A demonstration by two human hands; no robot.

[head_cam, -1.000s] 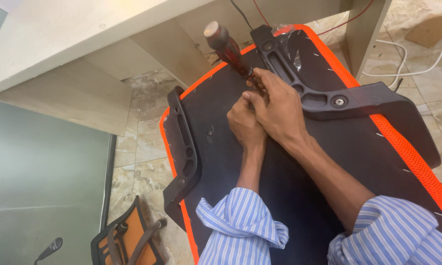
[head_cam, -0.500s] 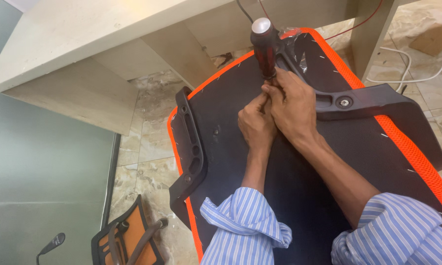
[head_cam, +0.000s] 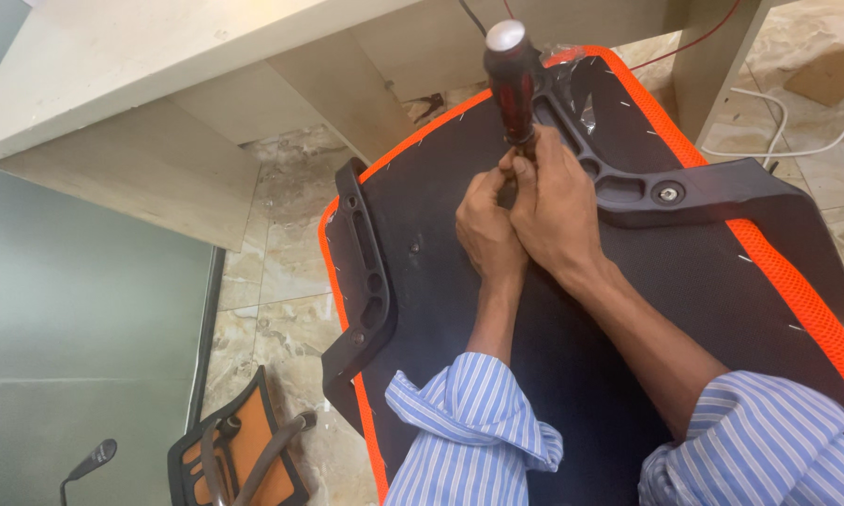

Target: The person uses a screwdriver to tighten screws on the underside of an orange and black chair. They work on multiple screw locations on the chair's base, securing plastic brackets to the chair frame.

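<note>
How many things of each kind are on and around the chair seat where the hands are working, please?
Screwdriver: 1
Chair seat: 1
Black plastic brackets: 2
Hands, left hand and right hand: 2
Total: 6

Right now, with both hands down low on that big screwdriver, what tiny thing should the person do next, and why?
Probably turn the screwdriver a little while pressing down. It stands nearly upright on the black chair seat, and the left hand and right hand pinch its shaft close to the tip, which is hidden. Steady hands low down likely keep the tip seated.
</note>
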